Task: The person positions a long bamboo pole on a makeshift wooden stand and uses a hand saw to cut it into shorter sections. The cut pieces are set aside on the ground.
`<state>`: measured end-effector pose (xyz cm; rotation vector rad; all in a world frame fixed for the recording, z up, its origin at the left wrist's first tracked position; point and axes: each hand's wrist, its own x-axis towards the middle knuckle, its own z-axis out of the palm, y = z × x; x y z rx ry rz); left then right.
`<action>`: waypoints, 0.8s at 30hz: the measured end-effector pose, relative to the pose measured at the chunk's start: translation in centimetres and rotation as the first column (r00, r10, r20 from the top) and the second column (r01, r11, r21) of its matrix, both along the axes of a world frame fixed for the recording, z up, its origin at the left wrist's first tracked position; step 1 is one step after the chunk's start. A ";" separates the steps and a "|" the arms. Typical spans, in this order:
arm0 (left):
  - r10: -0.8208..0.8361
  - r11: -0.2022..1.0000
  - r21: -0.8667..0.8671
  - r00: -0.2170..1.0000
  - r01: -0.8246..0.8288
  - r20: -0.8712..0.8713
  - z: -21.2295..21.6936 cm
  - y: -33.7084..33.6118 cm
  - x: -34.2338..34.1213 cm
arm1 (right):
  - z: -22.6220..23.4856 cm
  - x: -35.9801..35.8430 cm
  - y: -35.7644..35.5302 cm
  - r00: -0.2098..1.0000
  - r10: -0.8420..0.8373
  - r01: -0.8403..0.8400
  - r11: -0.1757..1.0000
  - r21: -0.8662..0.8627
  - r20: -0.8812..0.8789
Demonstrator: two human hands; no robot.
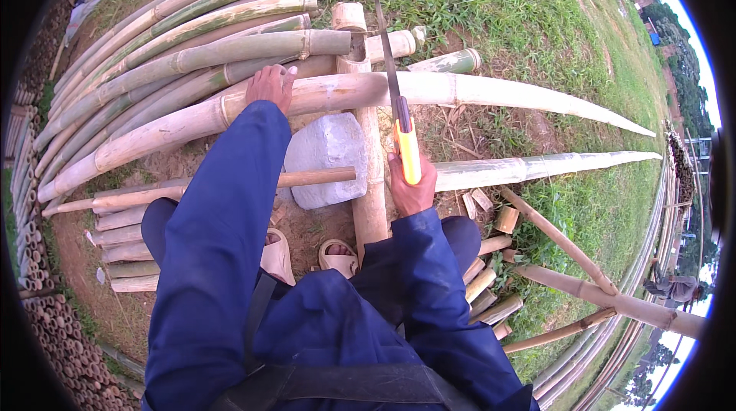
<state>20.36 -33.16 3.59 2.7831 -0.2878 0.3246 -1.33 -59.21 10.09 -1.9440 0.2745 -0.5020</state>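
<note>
Both hands are busy on the bamboo. From where I stand, the right hand (412, 190) is wrapped tight around the yellow handle of a hand saw (392, 81), whose thin blade runs away from the person toward twelve o'clock and crosses the long pale bamboo pole (337, 93). The left hand (270, 86) lies palm down on that same pole, fingers curled over its top, at about ten o'clock from the saw hand; it presses the pole rather than gripping all the way round it. The pole lies across the view from eight o'clock to three o'clock, tapering to a split point at the right, and rests on an upright-running bamboo support (369, 181) that passes under it.

Just at nine o'clock of the saw hand sits a grey stone block (326, 158), touching the support, with a thin wooden stick (230, 185) lying across its lower part. Below, the person's sandalled feet (307, 256) stand on bare earth.

Farther out, at ten to twelve o'clock, a stack of green and pale bamboo poles (192, 35) lies on the ground. Short cut bamboo pieces (487, 281) are scattered at four o'clock, near a slanted bamboo frame (583, 281). Grass (537, 27) covers the ground at one to three o'clock.
</note>
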 end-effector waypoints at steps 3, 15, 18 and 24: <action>0.044 0.997 0.068 0.985 -0.033 -0.166 -0.6 -1.8 0.2 | -0.3 -0.1 -0.7 0.998 -0.046 0.047 0.998 0.030 -0.037; 0.064 0.996 0.065 0.984 -0.054 -0.165 0.9 -1.7 0.3 | 3.8 -13.7 0.6 0.923 -0.015 0.076 0.987 0.143 -0.385; 0.071 0.995 0.077 0.991 -0.062 -0.115 0.1 -1.4 0.4 | 3.3 -11.8 0.2 0.937 -0.024 0.066 0.992 0.109 -0.348; 0.093 0.993 0.101 0.962 -0.068 -0.258 1.9 -2.1 0.2 | 0.6 -0.2 -1.4 0.991 0.033 -0.026 0.998 0.049 -0.132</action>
